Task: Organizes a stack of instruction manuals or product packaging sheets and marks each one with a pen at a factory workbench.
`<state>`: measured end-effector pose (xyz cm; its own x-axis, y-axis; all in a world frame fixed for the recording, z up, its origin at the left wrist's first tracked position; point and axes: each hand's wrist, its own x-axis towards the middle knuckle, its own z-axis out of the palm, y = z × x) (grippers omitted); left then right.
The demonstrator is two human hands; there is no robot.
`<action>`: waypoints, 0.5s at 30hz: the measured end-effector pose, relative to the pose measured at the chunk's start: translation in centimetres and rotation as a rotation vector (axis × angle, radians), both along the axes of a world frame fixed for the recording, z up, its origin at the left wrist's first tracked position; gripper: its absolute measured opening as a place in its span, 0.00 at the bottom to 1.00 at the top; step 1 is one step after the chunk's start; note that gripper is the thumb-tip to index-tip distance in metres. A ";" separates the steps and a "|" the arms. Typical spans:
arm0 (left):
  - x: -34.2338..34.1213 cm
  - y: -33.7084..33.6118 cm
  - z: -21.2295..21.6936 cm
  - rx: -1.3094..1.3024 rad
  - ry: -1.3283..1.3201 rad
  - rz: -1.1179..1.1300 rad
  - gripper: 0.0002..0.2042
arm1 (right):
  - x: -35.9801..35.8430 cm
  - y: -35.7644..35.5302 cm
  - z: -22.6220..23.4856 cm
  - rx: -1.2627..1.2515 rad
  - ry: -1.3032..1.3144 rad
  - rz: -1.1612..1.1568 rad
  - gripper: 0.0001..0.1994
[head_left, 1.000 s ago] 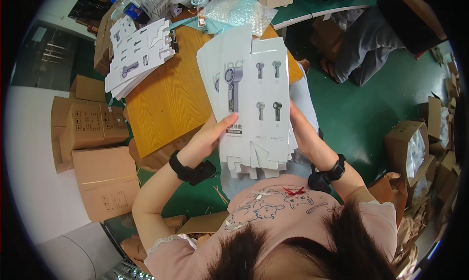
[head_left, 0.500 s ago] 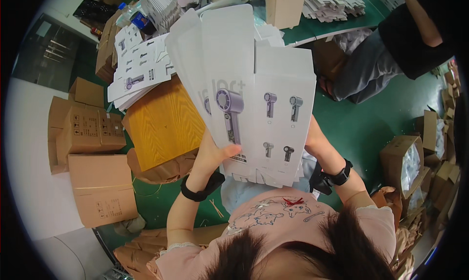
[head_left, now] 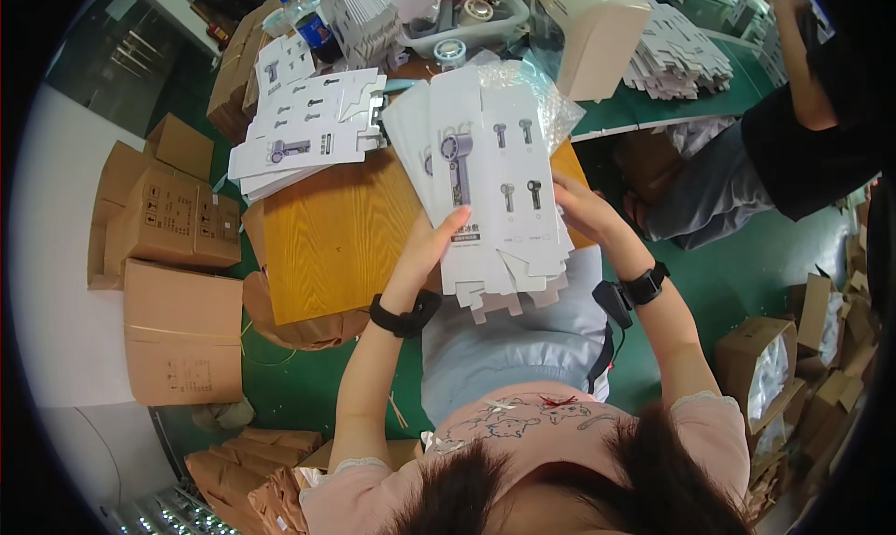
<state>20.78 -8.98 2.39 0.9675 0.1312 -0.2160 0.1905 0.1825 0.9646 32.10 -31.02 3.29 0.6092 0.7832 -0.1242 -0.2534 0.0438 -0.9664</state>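
Note:
A fanned stack of flat, unfolded white cartons (head_left: 504, 227), printed with handheld fans, is held between my two hands over the near edge of the wooden table. My left hand (head_left: 437, 241) grips its left side, the thumb lying on the top sheet and the fingers hidden beneath. At the right edge, my right hand (head_left: 583, 208) is closed round the stack, with its fingertips partly hidden. The tabs at the near end stick out unevenly. Left of the stack lies a pile of similar flat cartons (head_left: 308, 129) on the table.
The yellow wooden table (head_left: 331, 241) stands before me. Bubble wrap (head_left: 551, 106), a cream box (head_left: 593, 41), a tape roll (head_left: 450, 54) and a bottle (head_left: 315, 33) sit at the back. Brown cartons (head_left: 182, 213) line the left. Another person (head_left: 747, 166) sits at the right.
The carton stack has come down, away from my head, and looks smaller and flatter. Both hands have moved with it and keep their hold. More of the table's back now shows.

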 end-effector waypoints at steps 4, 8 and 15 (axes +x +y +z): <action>0.5 0.7 1.0 0.247 0.002 -0.093 0.30 | 2.5 -0.6 0.1 0.000 0.125 0.004 0.37; 0.4 0.5 2.5 0.431 0.225 -0.119 0.30 | 2.3 1.0 1.6 0.108 0.009 -0.260 0.36; -0.3 -2.0 2.7 0.030 -0.101 0.200 0.37 | 2.5 4.3 2.6 -0.364 -0.884 -0.128 0.39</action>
<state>20.51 -10.95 5.13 0.9382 0.3273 -0.1122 0.0556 0.1775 0.9826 34.59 -26.76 5.90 0.6774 0.7085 0.1979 0.5581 -0.3197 -0.7658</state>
